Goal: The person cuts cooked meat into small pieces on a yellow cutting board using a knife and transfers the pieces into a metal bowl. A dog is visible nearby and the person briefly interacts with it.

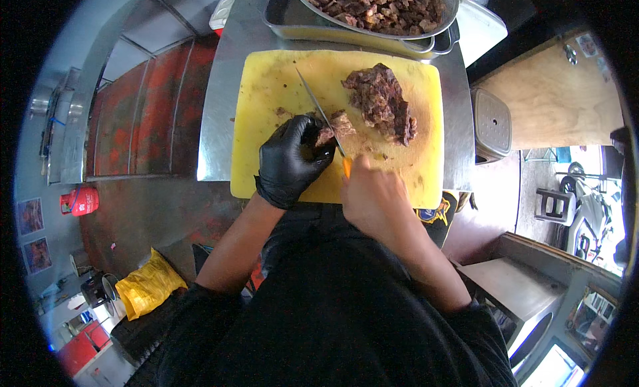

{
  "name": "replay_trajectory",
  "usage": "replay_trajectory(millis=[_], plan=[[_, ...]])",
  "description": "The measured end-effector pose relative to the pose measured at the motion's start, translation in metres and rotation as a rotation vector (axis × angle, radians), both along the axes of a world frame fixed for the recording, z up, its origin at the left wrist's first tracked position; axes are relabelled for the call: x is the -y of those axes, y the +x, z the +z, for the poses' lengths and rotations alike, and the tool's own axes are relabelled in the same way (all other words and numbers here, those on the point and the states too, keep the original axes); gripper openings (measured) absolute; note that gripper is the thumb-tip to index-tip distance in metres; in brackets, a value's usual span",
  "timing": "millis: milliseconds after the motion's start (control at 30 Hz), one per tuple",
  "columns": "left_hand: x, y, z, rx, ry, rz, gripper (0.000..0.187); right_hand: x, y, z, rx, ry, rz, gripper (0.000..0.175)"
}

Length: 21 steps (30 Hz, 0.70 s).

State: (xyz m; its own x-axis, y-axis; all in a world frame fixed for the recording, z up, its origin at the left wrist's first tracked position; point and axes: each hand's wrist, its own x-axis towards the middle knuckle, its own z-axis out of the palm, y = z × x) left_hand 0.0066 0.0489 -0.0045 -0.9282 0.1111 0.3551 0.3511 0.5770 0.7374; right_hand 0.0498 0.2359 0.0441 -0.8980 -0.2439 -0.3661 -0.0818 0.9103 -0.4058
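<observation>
My left hand (pixel 294 157), in a black glove, holds a small piece of cooked meat (pixel 341 124) down on the yellow cutting board (pixel 269 92). Bare, my right hand (pixel 375 194) grips the orange handle of a kitchen knife (pixel 314 96). The blade lies across the small piece, right beside my gloved fingers, its tip pointing to the board's far left. A larger chunk of dark cooked meat (pixel 382 102) rests on the right half of the board, apart from both hands. Small meat crumbs are scattered over the board. My left fingertips are partly hidden.
Beyond the board, a metal strainer (pixel 374 36) heaped with cut meat (pixel 379 10) sits over a deep metal pan (pixel 299 32). Everything stands on a stainless steel table (pixel 219 117). A lidded bin (pixel 493 119) is at the right, a red gas cylinder (pixel 80 201) at the left.
</observation>
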Motion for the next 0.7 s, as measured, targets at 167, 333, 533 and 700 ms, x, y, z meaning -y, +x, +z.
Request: replay_trajectory(millis=[167, 333, 533, 700], plan=[[0.000, 0.005, -0.018, -0.053, -0.059, 0.053, 0.045, -0.031, 0.067, 0.033, 0.204, 0.075, -0.034, 0.030], [0.023, -0.027, -0.005, -0.124, -0.148, 0.077, 0.050, -0.058, 0.086, 0.061, 0.256, 0.079, -0.037, 0.034], [0.025, -0.051, 0.031, -0.337, -0.342, -0.101, 0.051, -0.100, 0.095, 0.080, 0.067, -0.141, -0.107, 0.027], [-0.023, -0.031, 0.016, -0.062, -0.443, -0.194, 0.051, -0.105, 0.087, 0.062, -0.056, -0.138, -0.206, 0.029]])
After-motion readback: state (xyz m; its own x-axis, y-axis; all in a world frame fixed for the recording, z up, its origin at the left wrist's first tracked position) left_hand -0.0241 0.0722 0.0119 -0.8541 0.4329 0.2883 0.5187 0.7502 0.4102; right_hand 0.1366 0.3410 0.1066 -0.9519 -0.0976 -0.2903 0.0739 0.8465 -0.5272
